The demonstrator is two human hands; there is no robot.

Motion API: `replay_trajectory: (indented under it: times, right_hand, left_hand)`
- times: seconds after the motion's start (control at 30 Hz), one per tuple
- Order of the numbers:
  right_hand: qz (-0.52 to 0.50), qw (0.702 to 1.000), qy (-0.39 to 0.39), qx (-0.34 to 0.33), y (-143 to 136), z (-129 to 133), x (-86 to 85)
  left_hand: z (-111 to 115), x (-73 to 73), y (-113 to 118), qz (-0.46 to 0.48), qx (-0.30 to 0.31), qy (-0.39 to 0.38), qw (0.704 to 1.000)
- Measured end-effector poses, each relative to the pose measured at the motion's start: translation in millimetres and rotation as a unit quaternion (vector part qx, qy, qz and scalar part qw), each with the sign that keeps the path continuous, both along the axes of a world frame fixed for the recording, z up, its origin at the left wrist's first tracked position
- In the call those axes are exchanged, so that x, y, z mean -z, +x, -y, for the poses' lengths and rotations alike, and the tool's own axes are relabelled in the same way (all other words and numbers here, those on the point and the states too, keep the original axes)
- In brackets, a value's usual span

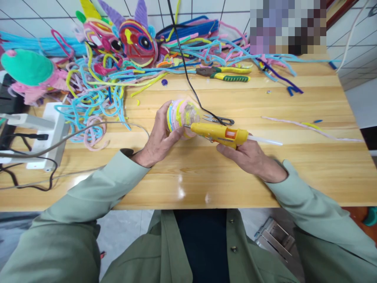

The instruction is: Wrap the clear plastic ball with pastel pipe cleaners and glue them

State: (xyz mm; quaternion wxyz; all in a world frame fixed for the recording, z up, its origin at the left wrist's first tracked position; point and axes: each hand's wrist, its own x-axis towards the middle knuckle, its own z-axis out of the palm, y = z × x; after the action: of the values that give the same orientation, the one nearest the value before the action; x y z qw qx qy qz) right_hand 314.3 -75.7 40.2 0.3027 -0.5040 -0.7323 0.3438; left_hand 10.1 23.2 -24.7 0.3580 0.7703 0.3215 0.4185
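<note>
My left hand [162, 135] grips a rounded form [180, 114] wrapped in bands of pastel pipe cleaner: pink, yellow, blue and white. Part of its right side looks bare and see-through. In my right hand [249, 155] is a yellow hot glue gun [219, 133], with a clear glue stick [266, 140] sticking out of its back end. The gun's nozzle points left and meets the form near my left thumb; whether it touches is too small to tell. Just behind the gun lie small thread snips [220, 119], crossed by a black cord [191, 84].
Tangled pipe cleaners [97, 104] and finished-looking colourful masks [138, 41] fill the back left. Pliers [224, 73] with yellow-green handles lie behind my hands. A white power strip [54, 133] with cables stands left. A pale twisted strand [309, 131] lies right.
</note>
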Motion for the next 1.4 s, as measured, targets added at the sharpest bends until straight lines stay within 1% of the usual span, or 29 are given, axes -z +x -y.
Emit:
replay_trajectory:
  times: [0.13, 0.3, 0.43, 0.57, 0.73, 0.9, 1.17, 1.4]
  right_hand:
    - [-0.012, 1.000, 0.010, -0.001, 0, 0, 2.2]
    - [-0.024, 0.999, 0.043, -0.003, 1, -1, 5.1]
    - [-0.011, 0.998, 0.063, -0.006, 1, -2, 6.5]
    - [0.014, 0.996, 0.083, -0.014, 0, -2, 4.5]
    - [0.027, 0.988, 0.149, -0.018, -2, -3, 0.6]
    - [0.010, 0.979, 0.205, -0.024, -5, -2, 0.6]
    - [0.012, 0.978, 0.203, -0.040, -6, -1, -6.7]
    - [0.014, 0.980, 0.193, -0.041, -5, -1, -4.4]
  left_hand:
    - [-3, 1.7, 0, -0.002, -0.002, 0.018, 1.000]
    - [-5, 4.7, 0, 0.006, 0.005, 0.012, 1.000]
    - [-4, 4.8, 1, -0.006, -0.002, 0.025, 1.000]
    - [-1, 3.7, 1, -0.024, -0.013, 0.030, 0.999]
    - [0, 2.9, 0, -0.036, -0.020, 0.027, 0.999]
    - [0, 4.7, 0, -0.033, -0.024, 0.035, 0.999]
    - [-1, 7.5, 1, -0.022, -0.017, 0.050, 0.998]
    - [-2, 8.2, 1, -0.025, -0.021, 0.051, 0.998]
